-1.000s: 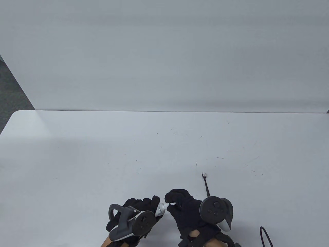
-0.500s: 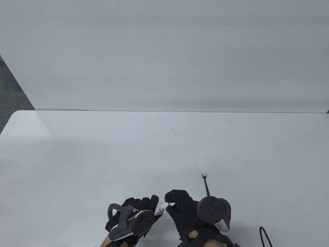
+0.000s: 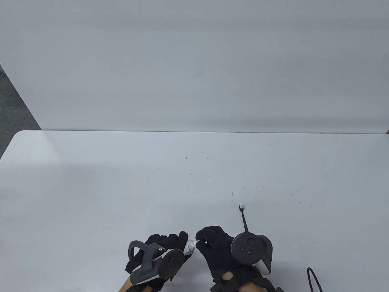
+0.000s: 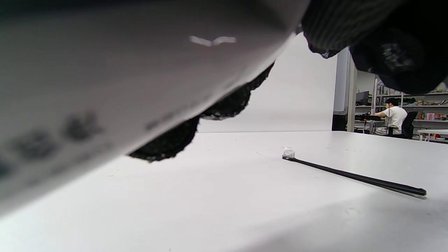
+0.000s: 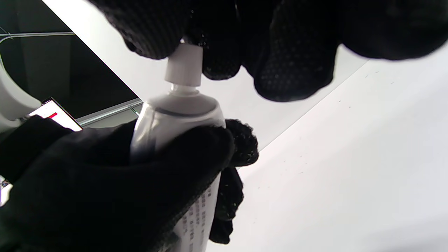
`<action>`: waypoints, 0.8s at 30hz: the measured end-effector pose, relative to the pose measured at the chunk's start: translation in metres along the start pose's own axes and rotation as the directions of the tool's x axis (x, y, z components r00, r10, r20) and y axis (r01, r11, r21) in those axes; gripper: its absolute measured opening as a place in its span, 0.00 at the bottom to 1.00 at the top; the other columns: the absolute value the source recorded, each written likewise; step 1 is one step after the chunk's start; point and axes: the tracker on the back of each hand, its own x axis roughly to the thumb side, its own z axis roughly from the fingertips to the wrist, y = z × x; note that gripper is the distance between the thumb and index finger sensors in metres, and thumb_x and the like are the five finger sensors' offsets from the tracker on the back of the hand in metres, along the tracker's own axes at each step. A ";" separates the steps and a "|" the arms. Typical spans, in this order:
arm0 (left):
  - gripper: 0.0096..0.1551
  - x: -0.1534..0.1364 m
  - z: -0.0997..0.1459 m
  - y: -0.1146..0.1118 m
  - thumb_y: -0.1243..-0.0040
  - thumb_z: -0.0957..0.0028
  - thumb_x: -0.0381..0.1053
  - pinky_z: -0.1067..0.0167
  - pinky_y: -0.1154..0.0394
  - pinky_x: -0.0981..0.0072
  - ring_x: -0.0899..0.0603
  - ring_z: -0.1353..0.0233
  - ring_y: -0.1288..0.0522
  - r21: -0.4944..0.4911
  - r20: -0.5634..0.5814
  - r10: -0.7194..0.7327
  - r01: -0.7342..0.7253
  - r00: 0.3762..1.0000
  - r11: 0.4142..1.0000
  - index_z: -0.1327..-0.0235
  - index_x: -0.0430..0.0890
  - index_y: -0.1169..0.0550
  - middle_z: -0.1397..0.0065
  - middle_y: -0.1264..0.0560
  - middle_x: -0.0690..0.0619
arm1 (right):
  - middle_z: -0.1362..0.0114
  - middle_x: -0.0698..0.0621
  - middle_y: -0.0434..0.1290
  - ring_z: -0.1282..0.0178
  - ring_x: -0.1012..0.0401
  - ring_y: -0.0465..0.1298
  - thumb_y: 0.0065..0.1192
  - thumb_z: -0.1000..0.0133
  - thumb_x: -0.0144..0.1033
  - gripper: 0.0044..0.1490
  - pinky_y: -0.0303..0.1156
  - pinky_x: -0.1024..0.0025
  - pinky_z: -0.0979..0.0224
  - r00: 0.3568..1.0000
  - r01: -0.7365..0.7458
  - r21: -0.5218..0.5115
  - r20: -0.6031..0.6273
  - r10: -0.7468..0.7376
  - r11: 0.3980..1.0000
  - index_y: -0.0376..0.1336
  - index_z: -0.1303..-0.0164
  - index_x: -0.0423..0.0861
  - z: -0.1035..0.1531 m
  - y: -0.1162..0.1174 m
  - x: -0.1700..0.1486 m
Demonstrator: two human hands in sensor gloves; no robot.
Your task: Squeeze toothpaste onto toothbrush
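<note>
The toothpaste tube [image 5: 176,119], a soft, glossy grey-white tube with small print along its body, is held off the worktop [image 3: 121,182] near its front edge. It is gripped around the shoulder and upper body by the left hand [image 5: 115,182], while its small white cap [image 5: 183,68] is pinched between the fingertips [image 5: 220,52] of the right hand [image 3: 217,248]. The cap is seen to be on the nozzle still, so unscrewing is judged to be the step in hand. The tube is likely light and easily deformed; it is best held near the stiffer shoulder, as now, so that no paste is forced out once the cap is off. The smooth skin may slip, though some grip should be lent by the dotted glove fabric.

Beyond the tube, to its right, a thin black toothbrush [image 3: 244,219] is laid flat on the worktop, untouched, with its white bristle head [image 4: 288,153] at the far end from the hands. Its handle looks stiff, narrow and light, and is best taken at mid-length. The worktop is matt white, with fine dark scuffs.
</note>
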 end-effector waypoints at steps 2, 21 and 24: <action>0.46 0.001 0.000 0.000 0.39 0.66 0.74 0.58 0.18 0.40 0.30 0.53 0.13 -0.002 0.001 -0.004 0.004 1.000 1.000 0.42 0.44 0.20 0.48 0.16 0.39 | 0.38 0.38 0.74 0.59 0.48 0.82 0.59 0.51 0.43 0.27 0.79 0.49 0.62 1.000 -0.009 -0.003 -0.011 0.009 1.000 0.73 0.52 0.39 0.000 -0.001 -0.001; 0.46 0.002 -0.001 0.000 0.39 0.66 0.74 0.58 0.18 0.40 0.30 0.53 0.13 -0.010 0.000 -0.011 0.011 1.000 1.000 0.42 0.44 0.20 0.48 0.16 0.39 | 0.32 0.36 0.67 0.53 0.47 0.79 0.62 0.51 0.42 0.34 0.78 0.47 0.57 0.993 0.116 0.080 -0.037 -0.113 0.990 0.64 0.38 0.37 -0.001 0.003 -0.005; 0.46 0.002 -0.001 -0.001 0.39 0.66 0.74 0.58 0.18 0.40 0.29 0.53 0.13 -0.013 0.003 -0.010 0.010 1.000 1.000 0.42 0.44 0.20 0.48 0.16 0.39 | 0.32 0.37 0.66 0.52 0.48 0.79 0.62 0.52 0.33 0.30 0.78 0.47 0.56 0.996 0.084 0.065 -0.004 -0.084 0.994 0.65 0.41 0.38 0.000 0.004 -0.001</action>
